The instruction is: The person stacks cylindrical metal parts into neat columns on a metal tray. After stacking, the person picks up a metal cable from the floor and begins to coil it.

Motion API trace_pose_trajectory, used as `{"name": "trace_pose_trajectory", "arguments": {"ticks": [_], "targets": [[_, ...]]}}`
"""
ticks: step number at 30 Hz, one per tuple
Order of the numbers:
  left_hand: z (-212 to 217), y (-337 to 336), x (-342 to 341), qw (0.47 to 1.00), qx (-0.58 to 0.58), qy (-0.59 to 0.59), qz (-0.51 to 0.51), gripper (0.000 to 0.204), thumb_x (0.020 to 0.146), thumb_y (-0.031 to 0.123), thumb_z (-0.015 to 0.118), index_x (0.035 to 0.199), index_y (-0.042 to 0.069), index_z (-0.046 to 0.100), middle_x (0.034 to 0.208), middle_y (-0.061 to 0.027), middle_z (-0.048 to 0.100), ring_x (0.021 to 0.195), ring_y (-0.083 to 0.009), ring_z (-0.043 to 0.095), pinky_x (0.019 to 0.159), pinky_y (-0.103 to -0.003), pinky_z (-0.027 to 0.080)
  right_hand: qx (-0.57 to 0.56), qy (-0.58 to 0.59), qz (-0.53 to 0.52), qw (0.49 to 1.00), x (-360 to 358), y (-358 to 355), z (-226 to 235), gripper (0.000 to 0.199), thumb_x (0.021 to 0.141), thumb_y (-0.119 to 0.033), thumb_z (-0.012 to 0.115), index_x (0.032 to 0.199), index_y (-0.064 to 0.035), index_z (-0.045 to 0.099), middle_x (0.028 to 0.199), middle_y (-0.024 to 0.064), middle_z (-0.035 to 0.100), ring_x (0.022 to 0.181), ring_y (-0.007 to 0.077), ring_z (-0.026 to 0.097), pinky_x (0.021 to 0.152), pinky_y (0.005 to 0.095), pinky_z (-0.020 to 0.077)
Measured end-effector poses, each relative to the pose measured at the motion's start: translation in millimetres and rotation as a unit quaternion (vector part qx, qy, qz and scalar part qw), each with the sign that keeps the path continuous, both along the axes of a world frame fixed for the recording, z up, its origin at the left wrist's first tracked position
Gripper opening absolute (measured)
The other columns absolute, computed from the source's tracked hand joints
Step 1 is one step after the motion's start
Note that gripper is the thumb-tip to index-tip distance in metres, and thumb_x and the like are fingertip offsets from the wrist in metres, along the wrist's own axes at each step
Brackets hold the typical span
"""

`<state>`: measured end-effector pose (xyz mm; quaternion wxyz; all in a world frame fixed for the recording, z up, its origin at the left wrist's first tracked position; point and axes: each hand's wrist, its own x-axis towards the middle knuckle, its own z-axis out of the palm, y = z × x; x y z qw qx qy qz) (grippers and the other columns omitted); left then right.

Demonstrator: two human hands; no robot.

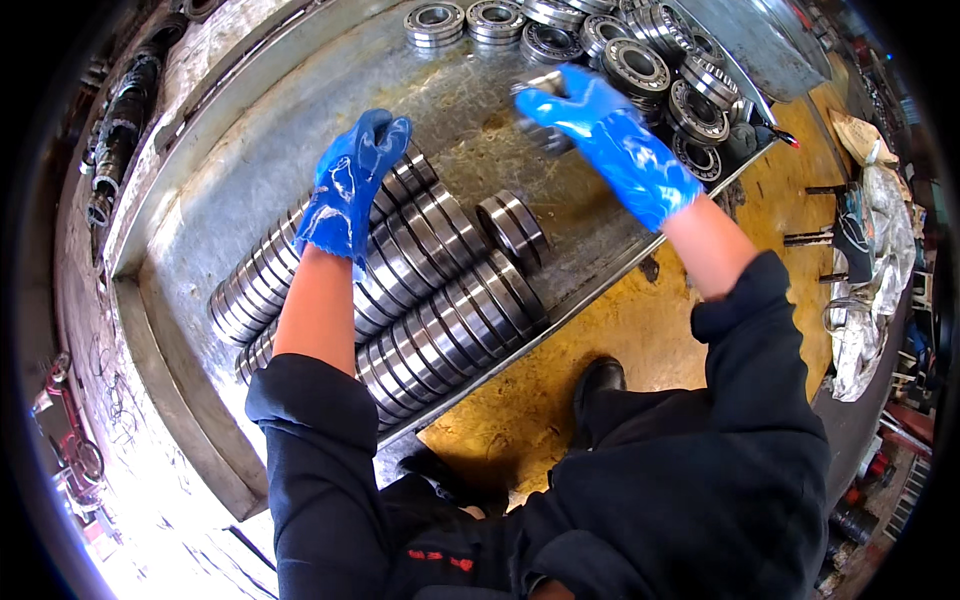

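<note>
Your right grip (600,115) is holding a motion-blurred bearing (540,84) above the table (465,110), just beside the pile (640,70). Your left grip (355,175) is curling over the ring rows (425,240); you cannot tell whether it is grasping anything. A loose ring (514,230) is lying near the rows' far ends, between your arms.

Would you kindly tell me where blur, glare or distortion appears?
In the head view, the blue-gloved right hand and the silvery metal part it holds are smeared by blur; in the head view, the lower left is washed out white and the polished steel rings show bright streaks; in that view, the grey metal tray has bowed edges.
</note>
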<state>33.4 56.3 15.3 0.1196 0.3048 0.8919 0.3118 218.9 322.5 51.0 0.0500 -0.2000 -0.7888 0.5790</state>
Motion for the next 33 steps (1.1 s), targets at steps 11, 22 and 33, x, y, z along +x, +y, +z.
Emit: {"name": "trace_pose_trajectory", "arguments": {"ticks": [11, 22, 33], "targets": [[-3, 13, 0, 1.000, -0.014, -0.007, -0.002, 0.048, 0.101, 0.050, 0.062, 0.128, 0.010, 0.067, 0.122, -0.0174, 0.072, 0.118, -0.0323, 0.067, 0.103, -0.040, 0.049, -0.037, -0.031, 0.011, 0.999, -21, -88, 1, 0.070, 0.102, -0.059, 0.057, 0.142, -0.0008, 0.062, 0.138, 0.0200, 0.065, 0.133, 0.0273, 0.056, 0.114, 0.0418, 0.0413], [-17, 14, -7, 1.000, 0.014, -0.004, -0.018, 0.053, 0.100, 0.055, 0.063, 0.129, 0.010, 0.067, 0.123, -0.0156, 0.072, 0.119, -0.0298, 0.066, 0.105, -0.040, 0.048, -0.213, -0.015, 0.046, 0.976, 36, -78, -75, 0.055, 0.105, -0.042, 0.060, 0.143, -0.0009, 0.060, 0.137, 0.0155, 0.067, 0.129, 0.0241, 0.061, 0.113, 0.0378, 0.0446], [-11, 14, -2, 1.000, -0.004, 0.014, -0.019, 0.052, 0.101, 0.054, 0.061, 0.128, 0.010, 0.067, 0.122, -0.0180, 0.073, 0.118, -0.0339, 0.067, 0.103, -0.043, 0.049, -0.322, -0.017, 0.047, 0.945, 35, -61, -112, 0.050, 0.105, -0.035, 0.063, 0.142, -0.0016, 0.061, 0.135, 0.0130, 0.069, 0.124, 0.0219, 0.063, 0.111, 0.0356, 0.0463]]}}
